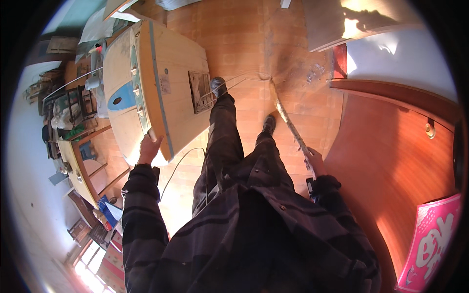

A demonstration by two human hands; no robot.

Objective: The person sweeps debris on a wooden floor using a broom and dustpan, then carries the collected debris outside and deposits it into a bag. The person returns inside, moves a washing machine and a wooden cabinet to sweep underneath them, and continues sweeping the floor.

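Note:
My left hand (148,148) is closed over the near top corner of a cream twin-tub washing machine (184,53) with a blue-and-green control panel and several knobs. An opening with a panel (199,92) shows low in its side. In my right hand (315,162) is the rough, pale-wrapped handle of a broom (287,115), slanting forward and down to the floor. Its far end is a smeared dark patch, so the head's shape is unclear. A thin pale cord (239,78) runs from the machine's side toward that end.
Grey debris (316,73) lies on the tan floor (234,29). A reddish wooden door (381,146) stands at the right, with a pink printed panel (430,244). A looped cord (183,157) hangs by my left leg. Cluttered shelves and furniture (80,168) line the left.

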